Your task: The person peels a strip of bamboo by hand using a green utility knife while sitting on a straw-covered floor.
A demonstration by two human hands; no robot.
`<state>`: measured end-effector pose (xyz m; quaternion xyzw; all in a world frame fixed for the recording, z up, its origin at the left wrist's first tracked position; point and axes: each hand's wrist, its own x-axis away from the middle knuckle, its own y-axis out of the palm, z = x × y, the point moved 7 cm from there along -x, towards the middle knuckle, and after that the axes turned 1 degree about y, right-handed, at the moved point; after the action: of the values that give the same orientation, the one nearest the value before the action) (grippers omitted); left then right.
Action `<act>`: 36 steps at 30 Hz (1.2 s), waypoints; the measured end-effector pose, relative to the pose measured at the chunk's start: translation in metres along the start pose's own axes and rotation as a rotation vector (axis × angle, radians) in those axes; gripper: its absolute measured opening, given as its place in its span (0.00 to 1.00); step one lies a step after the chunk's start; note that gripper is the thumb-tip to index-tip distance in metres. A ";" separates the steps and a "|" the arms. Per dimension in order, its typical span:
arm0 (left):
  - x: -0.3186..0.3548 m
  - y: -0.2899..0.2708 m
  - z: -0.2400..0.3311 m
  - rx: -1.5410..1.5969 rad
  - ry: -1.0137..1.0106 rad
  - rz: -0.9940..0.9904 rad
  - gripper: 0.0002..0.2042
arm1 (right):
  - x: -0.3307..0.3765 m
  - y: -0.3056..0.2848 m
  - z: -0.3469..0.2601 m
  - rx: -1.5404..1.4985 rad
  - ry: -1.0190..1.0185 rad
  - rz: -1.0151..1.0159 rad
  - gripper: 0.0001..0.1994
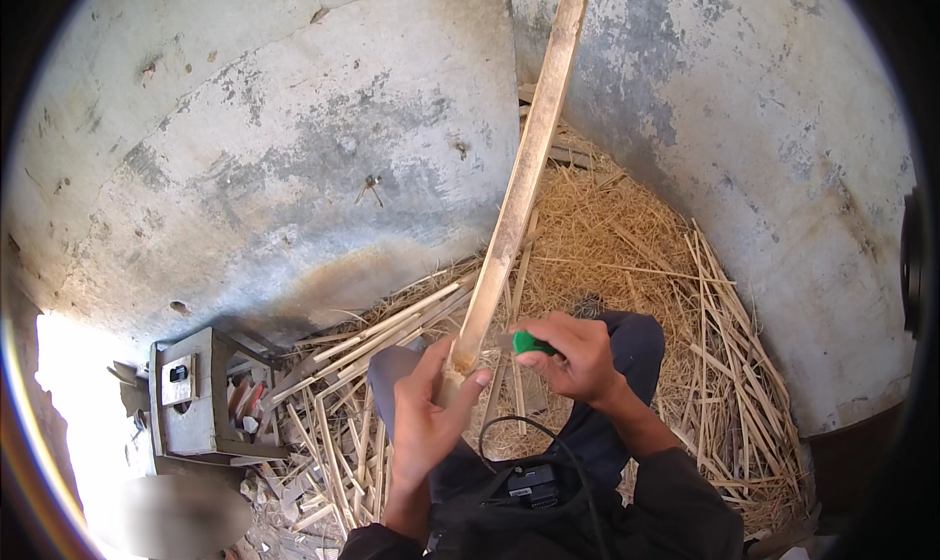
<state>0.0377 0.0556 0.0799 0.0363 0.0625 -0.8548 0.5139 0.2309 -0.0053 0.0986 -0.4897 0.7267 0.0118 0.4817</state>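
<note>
**Paring the near end of a long slat**

Seen from above, a seated person works over their lap. The left hand (431, 418) has its grip closed around the near end of a long pale wooden slat (519, 183), which rises steeply away toward the far wall. The right hand (578, 359) is closed on a small green-handled tool (532, 343), probably a knife; its tip sits at the slat's edge, just right of the left thumb. The blade itself is too small to make out.

Loose strips (382, 330) and straw-like shavings (607, 232) cover the floor to the far right and left. A small grey box (186, 394) stands at the near left.

To do this well, I judge, the left hand should hold the slat firm and steady — fingers behind the cutting edge — while the right takes thin, shallow strokes along the grain, away from the body.
</note>
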 end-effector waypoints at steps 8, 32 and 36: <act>0.005 -0.002 0.017 -0.377 0.152 0.042 0.17 | 0.005 0.011 -0.010 0.079 -0.063 -0.041 0.18; 0.019 -0.007 0.003 -0.323 0.094 0.084 0.13 | 0.005 0.012 -0.026 0.329 -0.128 -0.042 0.16; 0.022 -0.009 0.001 -0.316 0.069 0.089 0.13 | 0.004 0.014 -0.026 0.303 -0.112 -0.051 0.16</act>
<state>0.0197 0.0407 0.0784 -0.0128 0.2121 -0.8091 0.5480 0.2028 -0.0136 0.1030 -0.4283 0.6795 -0.0832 0.5899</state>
